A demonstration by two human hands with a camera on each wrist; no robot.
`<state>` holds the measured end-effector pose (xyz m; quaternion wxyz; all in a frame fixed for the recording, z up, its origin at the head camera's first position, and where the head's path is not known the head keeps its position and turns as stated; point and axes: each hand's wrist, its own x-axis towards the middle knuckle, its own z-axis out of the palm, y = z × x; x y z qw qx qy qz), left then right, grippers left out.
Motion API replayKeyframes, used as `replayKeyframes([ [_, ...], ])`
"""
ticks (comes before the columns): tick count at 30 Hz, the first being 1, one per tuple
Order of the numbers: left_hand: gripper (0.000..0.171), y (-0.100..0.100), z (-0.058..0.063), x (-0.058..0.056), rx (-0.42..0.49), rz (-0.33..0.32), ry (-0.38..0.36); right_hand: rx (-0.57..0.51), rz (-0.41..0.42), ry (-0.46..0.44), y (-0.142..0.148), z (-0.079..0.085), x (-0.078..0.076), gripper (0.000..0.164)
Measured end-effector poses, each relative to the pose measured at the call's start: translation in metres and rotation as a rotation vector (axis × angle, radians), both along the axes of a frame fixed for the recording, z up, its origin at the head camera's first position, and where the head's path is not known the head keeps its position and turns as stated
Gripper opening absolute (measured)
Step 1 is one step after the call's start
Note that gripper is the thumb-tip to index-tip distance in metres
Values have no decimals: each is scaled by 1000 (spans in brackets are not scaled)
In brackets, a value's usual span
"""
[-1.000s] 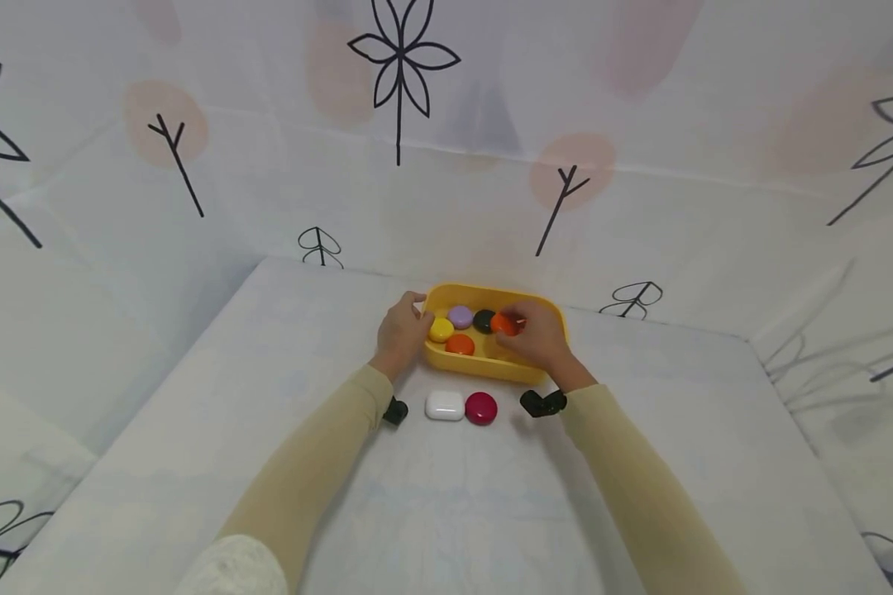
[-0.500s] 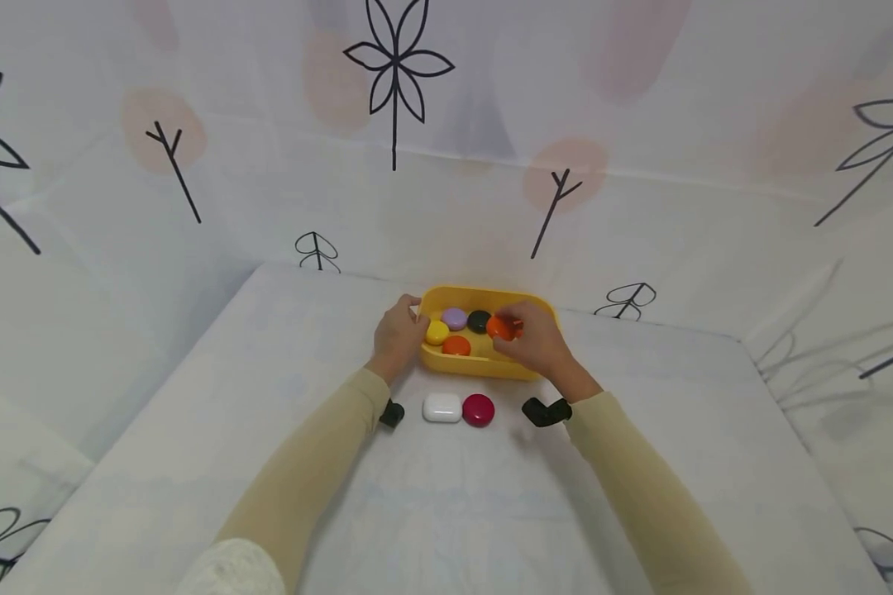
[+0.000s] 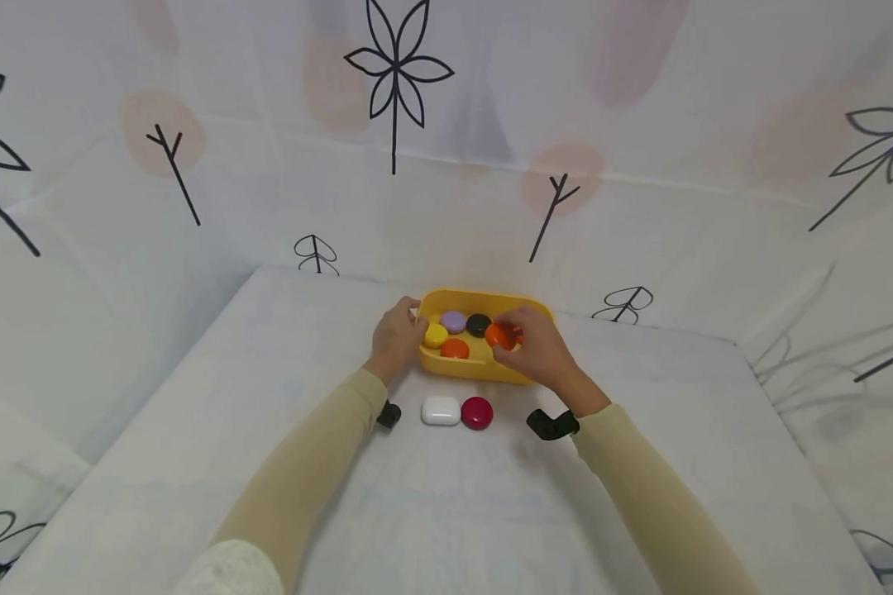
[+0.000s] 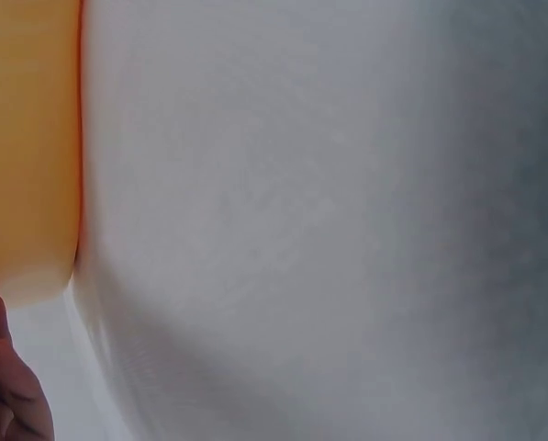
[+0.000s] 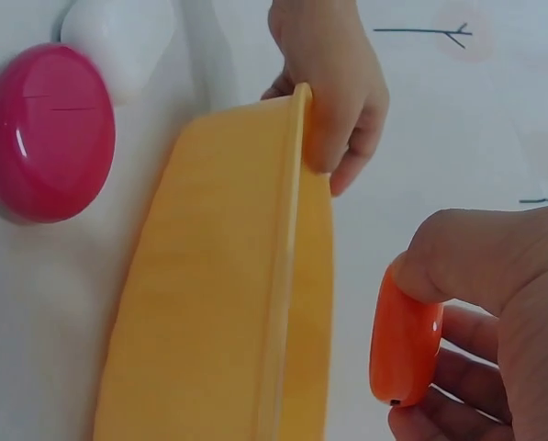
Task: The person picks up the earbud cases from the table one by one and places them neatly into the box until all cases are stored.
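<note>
In the head view my left hand [image 3: 399, 335] grips the left end of a yellow plastic bin [image 3: 476, 370], with the thumb over the rim. The right hand [image 3: 537, 347] pinches a glossy orange disc [image 3: 500, 335] between thumb and fingers, over the bin's right part. The right wrist view shows this orange disc [image 5: 407, 340] edge-on, above the bin's rim, with a small dark notch at its edge. Inside the bin lie a lilac disc [image 3: 453, 321], a black one [image 3: 479, 325], a yellow one [image 3: 436, 335] and another orange disc [image 3: 455, 349]. My right hand hides the bin's right end.
In front of the bin, a white rounded block [image 3: 441, 411] and a crimson disc [image 3: 477, 413] lie side by side on the white-covered table [image 3: 446, 512]. A white cloth wall [image 3: 446, 215] with plant drawings rises right behind the bin.
My right hand has drawn slightly toward me with the orange disc, and the disc shows more fully. The left hand keeps its hold on the bin. The head view has shifted slightly.
</note>
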<state>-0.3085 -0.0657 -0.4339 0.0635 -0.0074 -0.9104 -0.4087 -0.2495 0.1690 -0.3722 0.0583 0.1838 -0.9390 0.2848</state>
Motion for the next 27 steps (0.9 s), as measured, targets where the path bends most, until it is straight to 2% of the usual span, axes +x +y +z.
replayKeyframes([
  [11, 39, 2, -3, -2, 1, 4, -10, 33, 24, -24, 5, 7, 25, 39],
  [17, 39, 2, -5, -2, 12, 7, -7, 65, 51, 1, 11, 3, 33, 37],
  [27, 38, 1, -5, -2, 12, 2, 16, 88, 51, -21, 16, -2, 45, 39],
])
